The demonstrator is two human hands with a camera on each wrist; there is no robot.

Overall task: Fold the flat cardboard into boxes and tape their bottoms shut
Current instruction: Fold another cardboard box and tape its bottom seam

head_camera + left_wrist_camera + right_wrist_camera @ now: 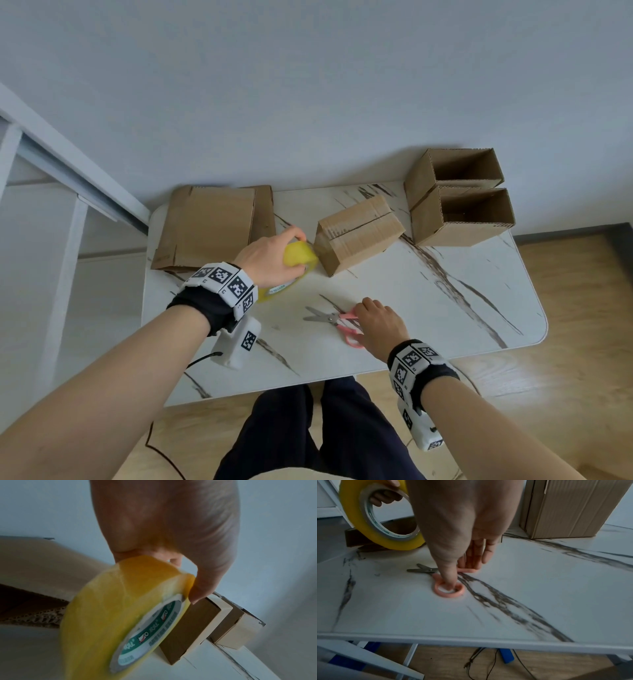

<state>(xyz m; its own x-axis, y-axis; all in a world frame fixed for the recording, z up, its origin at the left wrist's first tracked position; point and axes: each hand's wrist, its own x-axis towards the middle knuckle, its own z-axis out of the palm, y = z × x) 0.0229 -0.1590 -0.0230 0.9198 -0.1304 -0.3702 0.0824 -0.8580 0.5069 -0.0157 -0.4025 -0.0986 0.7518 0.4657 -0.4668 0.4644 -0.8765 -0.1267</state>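
The right hand (378,325), thumb through a loop of the pink-handled scissors (334,322) lying blades-leftward, sits well short of the yellow tape roll (291,270) gripped by the left hand (270,258) beside the upturned brown cardboard box (359,233).

On the table (445,308), the folded box (359,236) lies near the middle. Left of that box rests the flat cardboard (209,226); just at its left corner is the tape roll (298,257). Right of and behind it stand two open boxes (462,212), touching. In front of it lie the scissors (329,320).
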